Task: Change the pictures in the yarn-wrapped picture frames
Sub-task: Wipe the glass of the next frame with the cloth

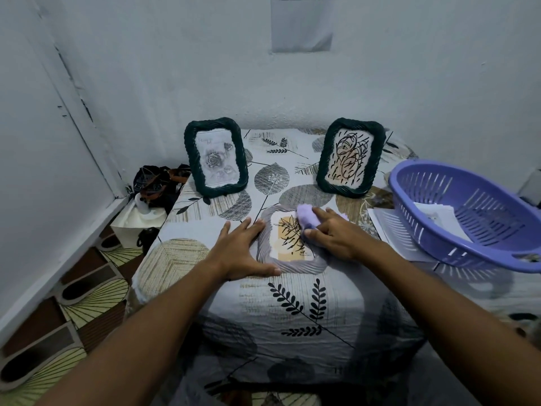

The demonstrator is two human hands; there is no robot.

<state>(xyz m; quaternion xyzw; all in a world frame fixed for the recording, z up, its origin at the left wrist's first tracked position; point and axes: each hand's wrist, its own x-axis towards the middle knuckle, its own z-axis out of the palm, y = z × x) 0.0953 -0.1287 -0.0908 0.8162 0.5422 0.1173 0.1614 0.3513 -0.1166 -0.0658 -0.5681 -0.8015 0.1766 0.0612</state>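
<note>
A grey yarn-wrapped frame (265, 244) lies flat in the middle of the table with a leaf drawing in it. My left hand (244, 249) rests flat on the cloth, fingers straight, against the frame's left edge. My right hand (329, 234) holds a lilac cloth (306, 218) on the frame's picture near its upper right corner. Two dark green yarn-wrapped frames stand upright at the back: the left one (216, 156) shows a rose picture, the right one (349, 156) a scribbled line drawing.
A purple plastic basket (465, 213) with papers inside sits tilted at the right, on loose sheets (389, 230). The table has a leaf-patterned cloth (292, 303). White walls close in behind and to the left. Bags and a white container (143, 212) stand on the floor at left.
</note>
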